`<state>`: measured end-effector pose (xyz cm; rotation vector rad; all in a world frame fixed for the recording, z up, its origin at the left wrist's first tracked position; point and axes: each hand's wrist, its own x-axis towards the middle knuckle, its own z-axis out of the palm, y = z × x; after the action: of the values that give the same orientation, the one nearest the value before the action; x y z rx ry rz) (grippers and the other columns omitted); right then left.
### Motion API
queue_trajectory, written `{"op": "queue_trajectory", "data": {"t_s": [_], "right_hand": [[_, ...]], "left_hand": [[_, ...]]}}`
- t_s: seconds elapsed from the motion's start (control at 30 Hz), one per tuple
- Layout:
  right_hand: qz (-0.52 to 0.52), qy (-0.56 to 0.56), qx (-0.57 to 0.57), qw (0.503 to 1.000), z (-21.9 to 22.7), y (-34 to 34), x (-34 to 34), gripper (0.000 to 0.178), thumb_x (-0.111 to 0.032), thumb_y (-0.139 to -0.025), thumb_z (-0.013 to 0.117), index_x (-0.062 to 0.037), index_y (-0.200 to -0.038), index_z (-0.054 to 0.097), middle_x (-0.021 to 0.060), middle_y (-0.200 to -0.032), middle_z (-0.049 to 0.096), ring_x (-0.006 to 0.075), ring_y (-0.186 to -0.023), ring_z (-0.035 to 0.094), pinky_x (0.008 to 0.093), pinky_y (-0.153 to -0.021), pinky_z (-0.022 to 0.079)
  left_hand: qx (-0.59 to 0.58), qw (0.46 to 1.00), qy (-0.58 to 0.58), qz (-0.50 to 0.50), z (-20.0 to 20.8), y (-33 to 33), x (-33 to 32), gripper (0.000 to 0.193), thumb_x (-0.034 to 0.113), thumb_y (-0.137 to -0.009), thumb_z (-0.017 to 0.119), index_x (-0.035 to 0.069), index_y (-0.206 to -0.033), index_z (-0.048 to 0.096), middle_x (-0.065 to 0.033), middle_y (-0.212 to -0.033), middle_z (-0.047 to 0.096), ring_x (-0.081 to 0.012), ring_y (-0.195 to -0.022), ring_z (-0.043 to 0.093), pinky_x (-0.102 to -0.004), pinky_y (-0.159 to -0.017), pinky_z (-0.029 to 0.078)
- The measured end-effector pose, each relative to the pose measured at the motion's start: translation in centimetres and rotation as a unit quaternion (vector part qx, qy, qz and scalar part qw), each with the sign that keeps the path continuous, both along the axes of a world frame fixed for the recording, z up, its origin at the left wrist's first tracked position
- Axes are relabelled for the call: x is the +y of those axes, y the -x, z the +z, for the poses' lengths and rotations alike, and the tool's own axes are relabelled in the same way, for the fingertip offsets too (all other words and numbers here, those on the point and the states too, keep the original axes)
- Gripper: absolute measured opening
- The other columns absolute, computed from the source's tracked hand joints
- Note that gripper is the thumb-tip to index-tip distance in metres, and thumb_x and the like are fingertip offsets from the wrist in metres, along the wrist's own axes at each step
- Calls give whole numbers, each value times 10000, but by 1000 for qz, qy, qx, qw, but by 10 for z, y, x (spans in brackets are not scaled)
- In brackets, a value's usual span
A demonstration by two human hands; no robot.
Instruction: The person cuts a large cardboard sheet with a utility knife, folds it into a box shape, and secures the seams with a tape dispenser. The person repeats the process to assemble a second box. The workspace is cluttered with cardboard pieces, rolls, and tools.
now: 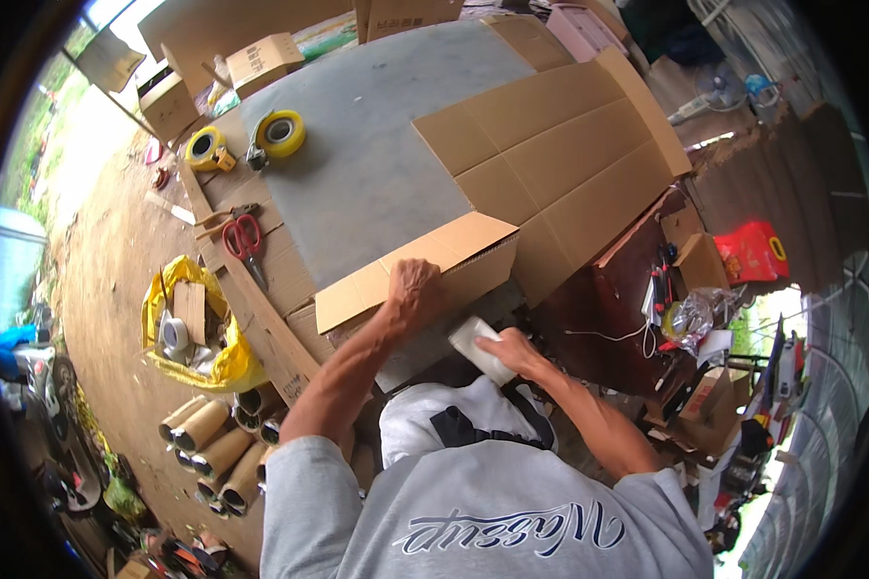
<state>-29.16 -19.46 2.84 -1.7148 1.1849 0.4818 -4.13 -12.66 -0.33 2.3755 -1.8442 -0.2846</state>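
A folded brown cardboard box (468, 238) lies along the near edge of the grey-topped table (377, 116). My left hand (415, 283) is closed over the middle of its near side, with the fingertips partly hidden. In my right hand (515, 351) is a whitish, flat block-like thing (478, 345); its exact kind is not clear. It is held just off the box's near right end, apart from it. A large flattened cardboard sheet (560, 159) with crease lines spreads over the table's right side.
Two yellow tape rolls in dispensers (281, 133) and red-handled scissors (244, 241) sit at the left. Beside the table stand a yellow bag (241, 372) of scraps and several cardboard tubes (224, 452). Tools and a red plastic container (748, 253) are at the right.
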Motion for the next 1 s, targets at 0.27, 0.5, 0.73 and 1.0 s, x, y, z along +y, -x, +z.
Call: {"op": "queue_trajectory", "data": {"t_s": [0.27,0.5,0.73,1.0], "right_hand": [[-69,36,-308,948,75,20,-25,533,-457,-954,666,58,-1090,694,190,-938,749,219,-819,704,382,-742,541],[17,79,-352,933,86,28,-68,502,-433,-943,701,55,-1061,679,196,-829,726,306,-745,725,381,-689,553],[-38,-14,-348,937,80,39,-98,475,-398,-944,699,51,-1100,681,195,-871,736,254,-784,727,373,-724,557],[-133,-127,-238,954,77,16,-102,524,-473,-951,646,31,-1077,716,102,-847,724,172,-801,646,322,-738,520]], "left_hand": [[199,932,300,47,49,6,1,373,280,-945,678,6,-1198,679,-180,-1117,715,-312,-1024,693,-405,-939,531],[749,645,21,149,109,45,-35,518,344,-919,782,-32,-1262,685,-124,-1152,718,-192,-1039,649,-338,-942,502],[846,487,23,214,74,62,-64,243,227,-939,770,-3,-1016,743,-77,-981,739,-167,-918,676,-331,-861,539],[573,784,-23,236,97,34,-107,221,202,-917,760,-13,-866,777,-22,-693,679,-104,-627,581,-316,-570,480]]}}
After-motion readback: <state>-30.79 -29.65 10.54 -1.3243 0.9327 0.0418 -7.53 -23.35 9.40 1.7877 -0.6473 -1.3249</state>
